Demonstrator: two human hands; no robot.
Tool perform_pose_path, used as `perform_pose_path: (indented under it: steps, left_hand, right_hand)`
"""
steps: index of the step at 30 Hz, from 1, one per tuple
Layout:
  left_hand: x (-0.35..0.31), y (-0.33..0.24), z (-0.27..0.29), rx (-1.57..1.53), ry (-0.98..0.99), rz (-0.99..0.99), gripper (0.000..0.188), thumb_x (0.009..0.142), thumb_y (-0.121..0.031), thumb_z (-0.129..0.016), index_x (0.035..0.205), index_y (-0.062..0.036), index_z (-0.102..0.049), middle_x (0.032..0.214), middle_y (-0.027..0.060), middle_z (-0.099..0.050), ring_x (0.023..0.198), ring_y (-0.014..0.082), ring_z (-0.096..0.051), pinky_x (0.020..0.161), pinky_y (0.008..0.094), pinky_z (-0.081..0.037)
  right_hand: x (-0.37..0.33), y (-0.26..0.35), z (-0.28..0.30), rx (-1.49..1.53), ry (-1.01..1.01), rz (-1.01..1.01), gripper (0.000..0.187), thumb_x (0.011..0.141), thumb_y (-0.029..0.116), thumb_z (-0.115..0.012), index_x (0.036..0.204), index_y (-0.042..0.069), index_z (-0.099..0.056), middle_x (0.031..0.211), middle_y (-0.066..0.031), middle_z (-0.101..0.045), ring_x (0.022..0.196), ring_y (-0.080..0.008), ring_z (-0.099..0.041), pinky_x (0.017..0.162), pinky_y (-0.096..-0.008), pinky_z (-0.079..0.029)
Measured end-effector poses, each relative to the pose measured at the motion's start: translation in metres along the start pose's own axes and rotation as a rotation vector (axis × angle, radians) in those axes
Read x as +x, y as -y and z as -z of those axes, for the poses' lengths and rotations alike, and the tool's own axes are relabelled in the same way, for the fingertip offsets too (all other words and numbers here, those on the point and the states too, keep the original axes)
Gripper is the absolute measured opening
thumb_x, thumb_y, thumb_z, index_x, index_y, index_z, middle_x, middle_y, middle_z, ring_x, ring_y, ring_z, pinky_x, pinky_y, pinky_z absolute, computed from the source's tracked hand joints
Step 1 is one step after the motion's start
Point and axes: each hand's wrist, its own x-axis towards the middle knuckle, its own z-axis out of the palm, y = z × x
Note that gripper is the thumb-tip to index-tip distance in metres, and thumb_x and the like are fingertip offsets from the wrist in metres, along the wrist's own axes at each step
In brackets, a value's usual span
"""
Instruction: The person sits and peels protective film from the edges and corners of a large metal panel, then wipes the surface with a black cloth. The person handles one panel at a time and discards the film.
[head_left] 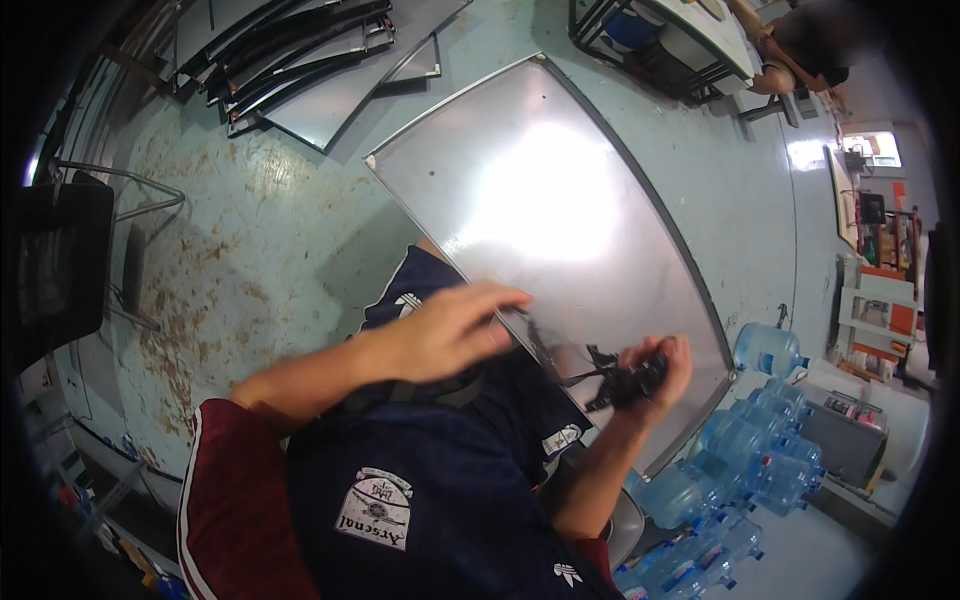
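A large shiny metal panel (450, 150) with a dark edge lies slantwise in front of me, its near edge over my lap. My right hand (668, 375) is closed around a crumpled bunch of thin black strips (615, 382), held above the panel's near right part. Loose ends of the strips hang out toward the left. My left hand (455, 330) reaches over the panel's near edge with its fingers stretched and apart. Just past its fingertips a dark strip runs along that edge; whether the fingers touch it I cannot tell.
Several dark-edged panels (330, 90) are stacked on the floor at the far left. Large blue water bottles (740, 430) crowd the right side. A person (790, 60) is by a white-topped table (705, 35) at the far right. A black chair (65, 260) stands left.
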Motion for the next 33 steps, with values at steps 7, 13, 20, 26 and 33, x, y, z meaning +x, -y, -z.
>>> perform_pose_path:
  steps: [7, 13, 20, 26, 33]
  left_hand:
    - [0.019, -0.021, -0.057, -0.023, -0.137, 0.118, 0.021, 0.093, -0.014, -0.07, 0.108, 0.0006, -0.066, 0.1, 0.0127, -0.068, 0.088, 0.0266, -0.064, 0.08, 0.0375, -0.052]
    - [0.021, -0.02, -0.036, 0.545, -0.336, -0.352, 0.012, 0.091, -0.015, -0.062, 0.083, -0.0065, -0.062, 0.089, 0.0068, -0.063, 0.105, 0.032, -0.061, 0.099, 0.0501, -0.037]
    - [0.007, -0.009, 0.013, 0.587, -0.263, -0.149, 0.014, 0.088, -0.01, -0.062, 0.1, -0.0041, -0.066, 0.097, 0.0075, -0.067, 0.114, 0.0363, -0.06, 0.108, 0.0519, -0.037]
    - [0.007, 0.021, 0.133, 0.792, -0.681, 0.237, 0.018, 0.092, -0.011, -0.071, 0.107, -0.0005, -0.071, 0.095, 0.0131, -0.073, 0.084, 0.0226, -0.071, 0.074, 0.0324, -0.055]
    - [0.014, 0.019, 0.162, 0.893, -0.545, 0.511, 0.03, 0.088, -0.026, -0.079, 0.09, 0.0033, -0.076, 0.076, 0.0101, -0.075, 0.067, 0.0172, -0.071, 0.064, 0.0318, -0.056]
  right_hand:
    - [0.027, -0.028, -0.065, -0.204, 0.171, 0.046, 0.031, 0.101, 0.018, -0.061, 0.123, -0.002, -0.052, 0.108, -0.02, -0.067, 0.08, -0.0208, -0.067, 0.07, -0.0339, -0.057]
    - [0.009, -0.059, -0.071, 0.267, 0.769, -0.521, 0.086, 0.088, 0.037, -0.076, 0.154, -0.004, -0.039, 0.13, -0.0208, -0.064, 0.118, -0.024, -0.064, 0.101, -0.0344, -0.049]
    - [-0.033, -0.092, -0.09, 0.487, 0.836, -0.796, 0.03, 0.089, 0.009, -0.075, 0.117, -0.002, -0.071, 0.107, -0.0073, -0.071, 0.097, -0.0138, -0.066, 0.088, -0.0298, -0.052]
    - [-0.029, -0.102, -0.089, 0.035, 1.16, -0.451, 0.017, 0.093, 0.018, -0.076, 0.088, 0.003, -0.072, 0.076, 0.0028, -0.066, 0.073, -0.0052, -0.057, 0.067, -0.024, -0.044]
    - [-0.026, -0.121, -0.089, -0.027, 1.154, -0.56, 0.018, 0.092, 0.021, -0.077, 0.087, 0.004, -0.072, 0.075, 0.0038, -0.064, 0.071, -0.005, -0.056, 0.065, -0.024, -0.043]
